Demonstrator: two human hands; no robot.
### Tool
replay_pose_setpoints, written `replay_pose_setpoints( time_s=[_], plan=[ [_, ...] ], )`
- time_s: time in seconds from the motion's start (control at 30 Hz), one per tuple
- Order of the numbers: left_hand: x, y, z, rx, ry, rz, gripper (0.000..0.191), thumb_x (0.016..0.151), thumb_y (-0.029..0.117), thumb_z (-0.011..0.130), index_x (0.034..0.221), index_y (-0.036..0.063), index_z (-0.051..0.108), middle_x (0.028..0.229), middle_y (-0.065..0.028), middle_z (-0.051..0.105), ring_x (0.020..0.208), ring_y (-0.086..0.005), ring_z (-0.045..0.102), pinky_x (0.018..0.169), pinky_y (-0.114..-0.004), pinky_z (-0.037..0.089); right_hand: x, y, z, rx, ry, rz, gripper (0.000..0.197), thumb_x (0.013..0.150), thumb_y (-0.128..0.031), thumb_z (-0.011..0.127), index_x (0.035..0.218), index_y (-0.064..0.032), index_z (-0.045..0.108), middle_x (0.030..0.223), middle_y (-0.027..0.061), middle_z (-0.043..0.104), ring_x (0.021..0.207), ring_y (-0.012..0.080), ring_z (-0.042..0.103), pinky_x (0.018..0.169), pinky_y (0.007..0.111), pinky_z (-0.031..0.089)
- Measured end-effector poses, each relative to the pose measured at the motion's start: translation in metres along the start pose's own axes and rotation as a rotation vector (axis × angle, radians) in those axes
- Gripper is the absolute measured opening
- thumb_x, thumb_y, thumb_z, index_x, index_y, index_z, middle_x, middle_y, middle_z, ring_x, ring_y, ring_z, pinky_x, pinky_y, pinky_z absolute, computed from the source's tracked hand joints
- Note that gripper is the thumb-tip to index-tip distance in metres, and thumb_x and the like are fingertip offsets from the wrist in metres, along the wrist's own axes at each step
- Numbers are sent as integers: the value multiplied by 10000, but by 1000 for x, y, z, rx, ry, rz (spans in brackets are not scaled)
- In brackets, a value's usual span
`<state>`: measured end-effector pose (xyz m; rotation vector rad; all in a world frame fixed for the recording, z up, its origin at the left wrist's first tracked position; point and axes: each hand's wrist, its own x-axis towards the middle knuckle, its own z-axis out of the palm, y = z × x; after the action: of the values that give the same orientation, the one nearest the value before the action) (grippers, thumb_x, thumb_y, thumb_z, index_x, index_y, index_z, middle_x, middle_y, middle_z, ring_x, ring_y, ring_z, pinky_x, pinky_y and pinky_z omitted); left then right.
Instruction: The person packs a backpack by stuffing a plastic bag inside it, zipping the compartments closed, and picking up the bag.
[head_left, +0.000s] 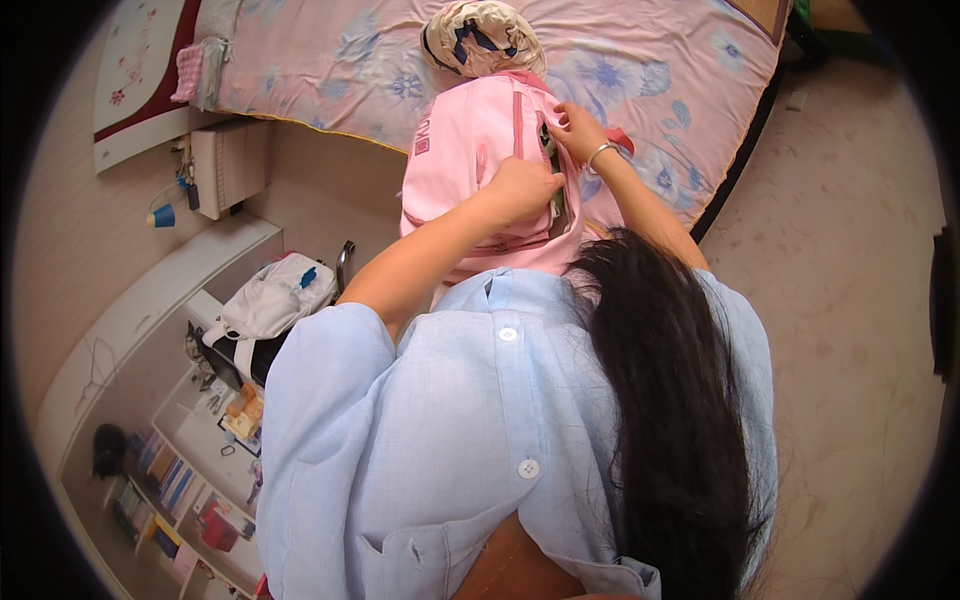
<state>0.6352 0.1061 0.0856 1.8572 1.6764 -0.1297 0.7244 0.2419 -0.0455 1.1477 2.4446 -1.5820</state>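
A pink backpack (450, 165) lies on the near edge of the bed in front of me, its side opening unzipped. Something green and dark shows inside the opening. My left hand (525, 187) grips the near-left edge of that opening, fingers curled over the fabric. At the far right of the opening, my right hand (579, 133), with a silver bangle on the wrist, has its fingers bent at the fabric edge; whether they pinch it is not clear. A cream and dark-blue bundled cloth item (484, 37) sits just beyond the backpack.
The bed (360, 67) has a pink floral sheet. On the left, a white backpack (277, 296) rests by a desk with shelves of books (169, 476). A blue-shaded lamp (161, 216) is near the wall. Bare floor (825, 300) shows at the right.
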Motion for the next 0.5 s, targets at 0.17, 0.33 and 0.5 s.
replay_pose_setpoints(
  time_s=[0.17,0.33,0.5],
  plan=[
    [-1,-5,-5,-314,150,26,127,758,118,542,857,59,598,777,-153,624,774,-346,635,677,-431,501,27,16,9,-123,-117,110,307,776,-242,696,1023,-66,645,967,180,670,934,338,644,806,414,502],
    [-6,-15,-7,-568,180,-49,130,737,110,534,834,37,581,800,-164,622,790,-368,615,698,-442,485,47,25,3,-92,-225,208,220,797,-204,639,950,-47,660,952,201,682,911,361,650,788,424,498],
    [0,-15,-3,-504,94,31,84,736,87,528,801,65,577,763,-119,621,762,-321,606,734,-430,450,42,16,4,-127,-182,-56,235,810,-217,580,941,-38,657,956,207,674,929,369,642,811,446,498]
  ],
)
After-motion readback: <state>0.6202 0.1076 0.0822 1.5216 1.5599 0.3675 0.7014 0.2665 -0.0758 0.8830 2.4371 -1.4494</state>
